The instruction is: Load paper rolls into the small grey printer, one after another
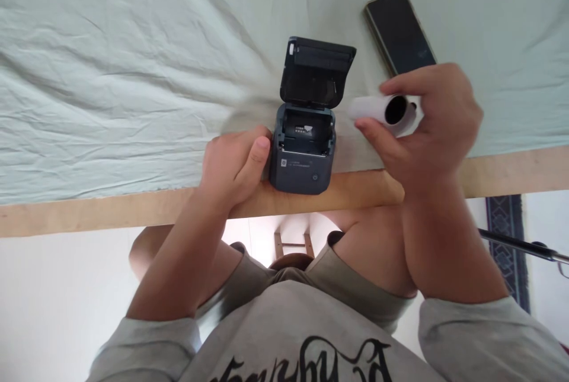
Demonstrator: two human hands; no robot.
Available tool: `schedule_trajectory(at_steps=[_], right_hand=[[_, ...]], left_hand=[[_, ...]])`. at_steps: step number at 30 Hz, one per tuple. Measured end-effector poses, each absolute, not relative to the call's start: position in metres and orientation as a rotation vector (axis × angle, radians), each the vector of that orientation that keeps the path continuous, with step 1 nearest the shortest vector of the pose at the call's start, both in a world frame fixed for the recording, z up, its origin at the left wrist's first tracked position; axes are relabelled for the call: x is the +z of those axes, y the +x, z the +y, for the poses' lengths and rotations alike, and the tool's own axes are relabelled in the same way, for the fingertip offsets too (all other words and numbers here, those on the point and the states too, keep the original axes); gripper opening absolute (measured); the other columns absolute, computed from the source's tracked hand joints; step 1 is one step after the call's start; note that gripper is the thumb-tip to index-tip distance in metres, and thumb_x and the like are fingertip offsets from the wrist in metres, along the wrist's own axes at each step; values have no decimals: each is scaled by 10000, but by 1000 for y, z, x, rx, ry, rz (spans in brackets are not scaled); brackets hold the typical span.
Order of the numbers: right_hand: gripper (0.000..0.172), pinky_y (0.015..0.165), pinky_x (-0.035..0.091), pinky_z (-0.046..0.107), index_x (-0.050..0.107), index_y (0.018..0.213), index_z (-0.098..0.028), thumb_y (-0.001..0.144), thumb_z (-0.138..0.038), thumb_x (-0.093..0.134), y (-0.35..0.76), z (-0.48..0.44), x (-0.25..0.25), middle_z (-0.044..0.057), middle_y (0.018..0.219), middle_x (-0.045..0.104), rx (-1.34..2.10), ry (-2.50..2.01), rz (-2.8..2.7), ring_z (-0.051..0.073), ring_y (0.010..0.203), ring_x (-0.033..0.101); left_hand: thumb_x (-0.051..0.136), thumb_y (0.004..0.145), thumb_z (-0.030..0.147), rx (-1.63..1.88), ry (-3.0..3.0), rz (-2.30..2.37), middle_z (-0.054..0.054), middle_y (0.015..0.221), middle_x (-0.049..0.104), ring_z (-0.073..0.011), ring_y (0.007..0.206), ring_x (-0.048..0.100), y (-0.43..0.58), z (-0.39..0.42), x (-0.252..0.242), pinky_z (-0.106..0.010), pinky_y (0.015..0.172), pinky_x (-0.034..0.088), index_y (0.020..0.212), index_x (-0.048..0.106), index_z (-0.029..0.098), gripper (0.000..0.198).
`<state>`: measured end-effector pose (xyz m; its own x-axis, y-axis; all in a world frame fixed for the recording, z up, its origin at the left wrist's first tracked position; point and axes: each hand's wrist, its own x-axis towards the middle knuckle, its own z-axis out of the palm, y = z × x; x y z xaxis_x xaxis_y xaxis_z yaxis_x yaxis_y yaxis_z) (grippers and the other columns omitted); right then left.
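Note:
A small dark grey printer (302,160) stands at the near edge of the table with its lid (316,71) flipped up and its paper bay bare. My left hand (233,166) is curled against the printer's left side, thumb pressed to its casing. My right hand (427,121) hovers just right of the printer, fingers closed around a white paper roll (384,111) whose dark hollow core faces me.
A black phone (399,31) lies face up behind my right hand. A pale green wrinkled cloth (133,74) covers the table, with the wooden table edge (89,213) bare along the front. A dark rod (520,244) and a patterned rug (507,246) lie below at right.

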<state>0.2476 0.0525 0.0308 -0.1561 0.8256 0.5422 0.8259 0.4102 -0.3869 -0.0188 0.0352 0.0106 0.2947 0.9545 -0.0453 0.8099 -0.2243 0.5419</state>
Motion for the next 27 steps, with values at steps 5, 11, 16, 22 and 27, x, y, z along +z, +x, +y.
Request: schedule_trajectory(at_steps=[5,11,16,22,27], right_hand=[[433,852,588,432,483,1257,-313,925,-577,570,235,40,28,74,1211,652,524,-1261,-1683,260,1067,685],[471,919,591,447,317,1493,-374,1023,-341,325,225,48,20,65,1369,601,846,-1404,-1671,240,1238,656],[466,722,603,363,263,1511,-410,1050,-341,250,228,50,20,64,1418,579,868,-1364,-1633,224,1162,690],[373,791,618,354,552,1302,-344,947,-403,652,216,50,13,30,1178,690,531,-1027,-1745,198,993,705],[310,909,613,388,660,1208,-298,913,-203,669,207,54,18,56,1137,731,303,-1011,-1974,219,1049,699]], left_hand=[[167,1028,537,426,2091,1592,-69,715,675,-274,718,661,-18,35,10,-387,647,399,844,590,246,546],[110,1028,615,437,2077,1595,-43,720,664,-241,722,646,-17,36,10,-367,655,386,856,580,261,613],[152,1021,543,395,2075,1602,-49,735,683,-254,736,672,-17,35,12,-370,663,383,829,549,262,523],[193,1001,532,294,2090,1669,-67,713,651,-272,717,650,-11,36,17,-362,620,302,792,507,237,479],[402,919,498,297,2077,1692,-35,679,621,-256,671,621,-7,36,21,-350,609,284,771,475,235,310]])
